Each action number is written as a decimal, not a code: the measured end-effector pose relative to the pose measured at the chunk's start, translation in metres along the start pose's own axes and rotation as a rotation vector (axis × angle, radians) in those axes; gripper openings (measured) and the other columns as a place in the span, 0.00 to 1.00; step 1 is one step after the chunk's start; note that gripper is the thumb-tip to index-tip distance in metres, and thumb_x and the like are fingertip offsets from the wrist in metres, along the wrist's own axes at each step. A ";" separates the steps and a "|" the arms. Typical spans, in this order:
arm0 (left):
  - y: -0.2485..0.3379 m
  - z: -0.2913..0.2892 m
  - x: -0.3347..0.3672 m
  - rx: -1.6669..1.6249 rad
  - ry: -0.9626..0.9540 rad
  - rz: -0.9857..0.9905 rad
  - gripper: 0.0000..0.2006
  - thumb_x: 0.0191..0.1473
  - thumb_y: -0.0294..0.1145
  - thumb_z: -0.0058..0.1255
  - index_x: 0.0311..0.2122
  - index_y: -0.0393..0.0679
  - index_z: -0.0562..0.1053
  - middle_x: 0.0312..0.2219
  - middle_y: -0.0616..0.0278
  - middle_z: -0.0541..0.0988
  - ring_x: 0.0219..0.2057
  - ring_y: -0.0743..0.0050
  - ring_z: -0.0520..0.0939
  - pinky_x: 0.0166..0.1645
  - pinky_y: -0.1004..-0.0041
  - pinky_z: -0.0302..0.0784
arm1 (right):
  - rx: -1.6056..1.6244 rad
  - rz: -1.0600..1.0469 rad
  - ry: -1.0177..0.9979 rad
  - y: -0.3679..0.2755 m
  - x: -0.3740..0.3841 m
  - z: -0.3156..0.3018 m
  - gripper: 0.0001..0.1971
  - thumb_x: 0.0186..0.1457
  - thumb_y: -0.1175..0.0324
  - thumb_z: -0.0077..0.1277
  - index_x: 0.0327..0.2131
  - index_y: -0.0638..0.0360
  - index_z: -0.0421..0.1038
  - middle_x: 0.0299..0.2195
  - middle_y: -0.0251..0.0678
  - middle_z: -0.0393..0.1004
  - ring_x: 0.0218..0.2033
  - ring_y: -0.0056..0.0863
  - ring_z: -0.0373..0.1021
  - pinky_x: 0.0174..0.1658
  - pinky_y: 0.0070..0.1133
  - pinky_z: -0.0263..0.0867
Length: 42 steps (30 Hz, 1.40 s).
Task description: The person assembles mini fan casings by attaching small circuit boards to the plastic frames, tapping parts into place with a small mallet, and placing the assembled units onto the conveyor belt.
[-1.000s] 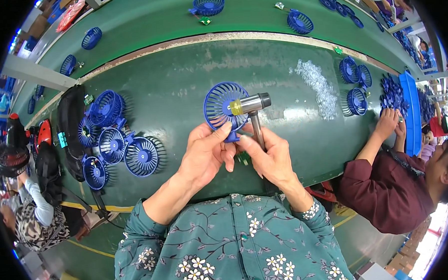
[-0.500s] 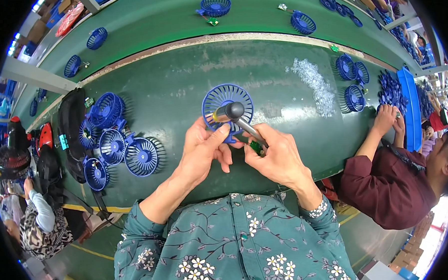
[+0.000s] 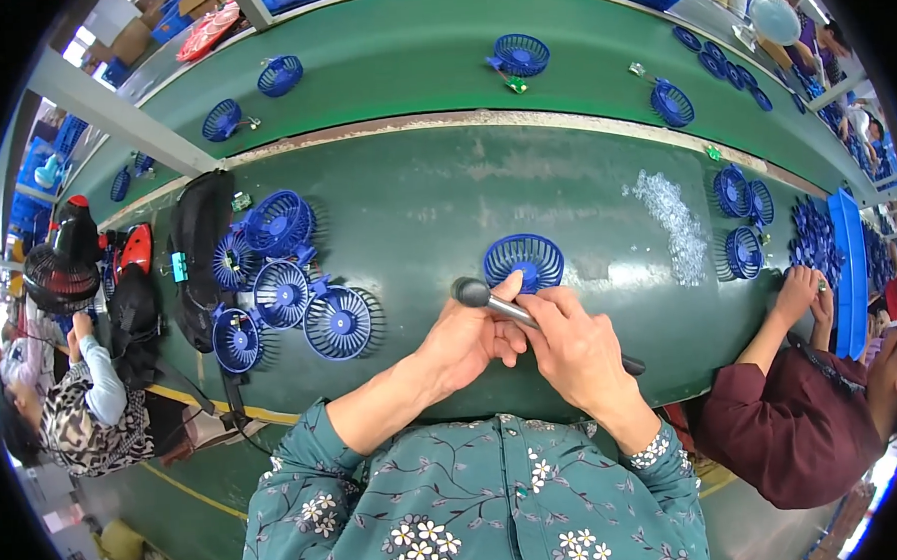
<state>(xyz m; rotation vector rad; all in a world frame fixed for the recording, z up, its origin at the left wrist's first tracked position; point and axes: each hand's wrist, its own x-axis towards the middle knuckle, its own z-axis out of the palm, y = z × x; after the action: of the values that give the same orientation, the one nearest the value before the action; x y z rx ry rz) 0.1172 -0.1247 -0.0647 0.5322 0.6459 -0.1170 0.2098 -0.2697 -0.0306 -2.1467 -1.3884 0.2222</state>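
Note:
A round blue plastic fan cage (image 3: 525, 255) with radial slats is held over the green bench, tilted so its hollow side shows. My left hand (image 3: 464, 344) is closed on its near edge, thumb up against the rim. My right hand (image 3: 584, 346) grips a small hammer (image 3: 471, 292) with a dark rounded head and a metal shaft. The shaft slants across in front of the cage, the head lying just left of the cage's lower edge. The black end of the handle sticks out behind my right hand. My fingers hide the cage's lower part.
Several blue fan cages (image 3: 337, 323) sit at the left by a black bag (image 3: 200, 256). Small clear pieces (image 3: 669, 220) lie in a heap at the right. Beyond runs a green conveyor (image 3: 399, 57) with more cages. A co-worker in maroon (image 3: 790, 430) works beside a blue bin (image 3: 849, 273).
The view has shifted, so the scene sits lower and further right. The hammer head has moved off the cage to its lower left. A green circuit board by my right hand is now hidden.

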 end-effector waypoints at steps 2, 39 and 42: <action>0.002 -0.004 -0.002 0.009 -0.060 0.037 0.18 0.60 0.47 0.51 0.38 0.38 0.72 0.26 0.54 0.80 0.18 0.71 0.80 0.19 0.74 0.78 | 0.062 -0.083 0.061 0.006 0.002 0.003 0.14 0.48 0.78 0.56 0.41 0.61 0.72 0.36 0.39 0.72 0.26 0.42 0.74 0.25 0.31 0.71; -0.008 -0.011 -0.013 1.832 0.013 1.258 0.23 0.40 0.30 0.64 0.45 0.40 0.74 0.42 0.58 0.74 0.45 0.56 0.74 0.45 0.59 0.68 | 0.127 0.666 0.304 0.101 -0.012 -0.021 0.16 0.62 0.61 0.49 0.37 0.69 0.71 0.20 0.44 0.73 0.21 0.36 0.72 0.27 0.30 0.65; -0.001 -0.007 -0.020 1.838 0.034 1.193 0.27 0.40 0.33 0.65 0.49 0.40 0.71 0.44 0.55 0.72 0.44 0.53 0.73 0.44 0.58 0.67 | 0.122 0.720 0.351 0.117 0.002 -0.022 0.15 0.59 0.63 0.53 0.38 0.70 0.70 0.22 0.49 0.74 0.24 0.42 0.73 0.31 0.33 0.66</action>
<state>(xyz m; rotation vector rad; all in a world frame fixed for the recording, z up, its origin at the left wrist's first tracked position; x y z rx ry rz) 0.0974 -0.1237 -0.0581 2.5920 -0.0314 0.5052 0.3123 -0.3115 -0.0752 -2.3530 -0.3653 0.1787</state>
